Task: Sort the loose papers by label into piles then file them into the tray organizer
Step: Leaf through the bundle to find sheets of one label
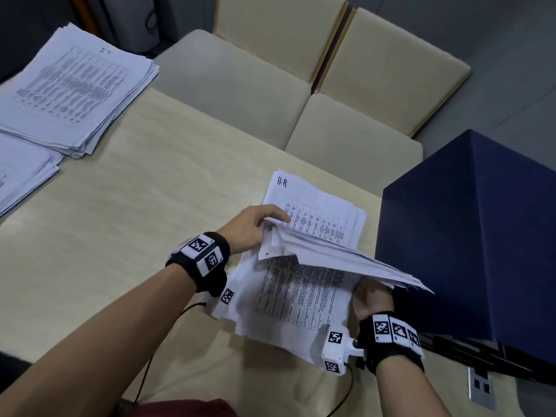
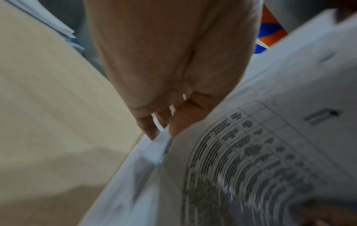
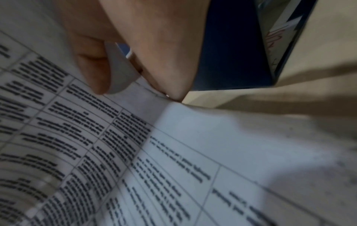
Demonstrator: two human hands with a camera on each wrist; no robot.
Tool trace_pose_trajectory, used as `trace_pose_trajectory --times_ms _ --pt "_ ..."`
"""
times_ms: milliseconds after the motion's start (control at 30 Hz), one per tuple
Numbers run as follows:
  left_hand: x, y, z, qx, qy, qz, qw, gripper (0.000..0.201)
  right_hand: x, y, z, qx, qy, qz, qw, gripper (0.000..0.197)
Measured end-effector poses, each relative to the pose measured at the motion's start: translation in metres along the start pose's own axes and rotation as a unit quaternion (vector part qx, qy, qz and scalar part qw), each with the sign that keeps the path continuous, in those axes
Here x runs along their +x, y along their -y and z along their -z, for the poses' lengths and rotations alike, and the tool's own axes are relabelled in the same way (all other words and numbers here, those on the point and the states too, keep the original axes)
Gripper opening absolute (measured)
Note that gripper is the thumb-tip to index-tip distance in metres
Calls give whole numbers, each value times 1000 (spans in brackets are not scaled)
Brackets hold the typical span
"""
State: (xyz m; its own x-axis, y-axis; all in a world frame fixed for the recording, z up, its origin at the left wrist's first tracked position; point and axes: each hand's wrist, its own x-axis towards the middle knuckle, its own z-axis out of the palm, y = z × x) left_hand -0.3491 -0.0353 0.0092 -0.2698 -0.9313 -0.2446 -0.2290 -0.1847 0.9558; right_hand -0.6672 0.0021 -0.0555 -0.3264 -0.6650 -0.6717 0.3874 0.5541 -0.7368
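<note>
Left hand (image 1: 249,228): pinches the H-R sheaf (image 1: 319,236), lifting it to free it.
Right hand (image 1: 373,299): grips the sheaf's opposite corner.

Open tabletop: the table (image 1: 126,224) shows a broad bare stretch left of the left hand (image 1: 246,230), reaching toward the far-left piles.
Far-left obstacle: the pile marked IT (image 1: 75,85) and a second pile (image 1: 21,173) just beside it cover the table's left corner.
Right obstacle: the dark blue box (image 1: 481,236) stands tall, just beside the lifted sheaf (image 1: 346,254) and the right hand (image 1: 373,299).
Middle: the H-R pile (image 1: 316,212) and the loose sheets (image 1: 294,296) under the sheaf fill the table between both hands.
Beyond the far edge: cream chairs (image 1: 240,82) stand close against the table.
</note>
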Motion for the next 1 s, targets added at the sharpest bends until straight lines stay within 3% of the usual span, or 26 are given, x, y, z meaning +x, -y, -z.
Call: trace_pose_trajectory --times_ms 33,100,133,200,233,300,333,433,500,600,700,867,1000 --pt "-2 0 -2 10 12 -4 1000 50 1 1 3 -11 -5 25 1000 85" --pt "-5 -4 -6 17 36 -23 999 35 -20 14 -12 -34 9 50 998 34" --pt "-6 -8 -9 11 43 -30 999 29 -25 19 -20 6 24 53 998 20" --pt "-6 -17 -15 1 9 -31 999 14 -41 32 -33 27 45 79 996 22" --pt "-6 -24 -18 -25 -27 -21 999 17 -53 39 -40 33 56 92 994 22" --pt "-6 -41 -20 -112 -84 -7 990 55 -77 51 -51 33 91 116 989 31" --pt "-8 -53 -21 -140 -101 -18 985 61 -88 57 -56 23 102 127 986 31" --pt "-15 -85 -26 -192 -146 -63 968 37 -126 78 -70 4 96 219 971 8" --pt "-22 -104 -26 -228 -163 -90 956 28 -144 94 -78 -16 71 299 951 7" --pt "-28 -119 -26 -214 -182 -150 948 30 -157 104 -80 -25 58 374 925 13" --pt "-35 -130 -28 -228 -198 -193 934 35 -163 102 -76 -27 47 385 921 10" --pt "-27 -134 -26 -160 -259 -211 929 49 -156 91 -67 -44 58 330 941 47" --pt "-13 -131 -25 -165 -209 -164 950 28 -136 89 -67 -137 70 281 947 22"
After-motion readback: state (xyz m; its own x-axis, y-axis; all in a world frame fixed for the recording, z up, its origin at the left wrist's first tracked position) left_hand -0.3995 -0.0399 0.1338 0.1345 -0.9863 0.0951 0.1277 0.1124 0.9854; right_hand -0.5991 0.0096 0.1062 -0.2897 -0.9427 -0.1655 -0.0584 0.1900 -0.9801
